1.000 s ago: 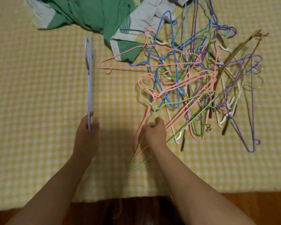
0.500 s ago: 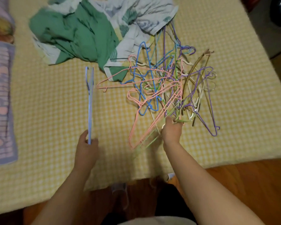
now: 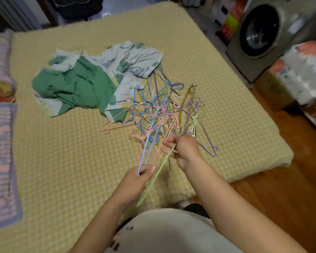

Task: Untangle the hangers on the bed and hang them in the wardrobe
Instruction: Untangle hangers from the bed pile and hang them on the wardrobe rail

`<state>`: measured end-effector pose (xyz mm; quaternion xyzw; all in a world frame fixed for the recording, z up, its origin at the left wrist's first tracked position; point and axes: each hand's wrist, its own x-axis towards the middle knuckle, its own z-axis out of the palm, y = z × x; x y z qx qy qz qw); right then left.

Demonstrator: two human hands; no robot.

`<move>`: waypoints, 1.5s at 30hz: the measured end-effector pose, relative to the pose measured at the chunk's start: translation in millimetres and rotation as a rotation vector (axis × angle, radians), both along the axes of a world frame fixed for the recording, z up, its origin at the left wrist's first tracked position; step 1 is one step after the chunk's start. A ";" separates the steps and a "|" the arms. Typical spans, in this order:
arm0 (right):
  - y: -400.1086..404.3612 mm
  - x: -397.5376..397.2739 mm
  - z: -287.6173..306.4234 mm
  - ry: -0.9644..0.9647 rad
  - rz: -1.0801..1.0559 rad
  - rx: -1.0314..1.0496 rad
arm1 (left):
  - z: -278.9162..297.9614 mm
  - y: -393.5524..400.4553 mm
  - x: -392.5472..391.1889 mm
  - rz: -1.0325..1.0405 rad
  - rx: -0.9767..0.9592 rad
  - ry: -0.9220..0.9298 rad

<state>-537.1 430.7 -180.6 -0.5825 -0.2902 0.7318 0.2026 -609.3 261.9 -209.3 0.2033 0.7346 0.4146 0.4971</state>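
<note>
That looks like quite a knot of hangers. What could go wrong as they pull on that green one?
1. The right hand grips a light green hanger whose far end runs into the hanger pile; pulling may drag other hangers along or tighten the tangle.
2. The light blue hanger in the left hand crosses the same pile and could snag there.
3. Some hangers lie against the green and white cloth, so a hook might catch it.

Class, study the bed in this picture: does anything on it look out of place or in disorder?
Yes. The hangers lie in a knotted, many-coloured heap, hooks and bars crossing, beside a crumpled green and white cloth on the bed. The right hand grips a green hanger.
</note>
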 end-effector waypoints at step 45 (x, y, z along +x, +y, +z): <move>-538.4 603.6 62.6 -0.393 -1.556 0.073 | 96.5 -175.2 613.5 -1.788 -0.098 -0.180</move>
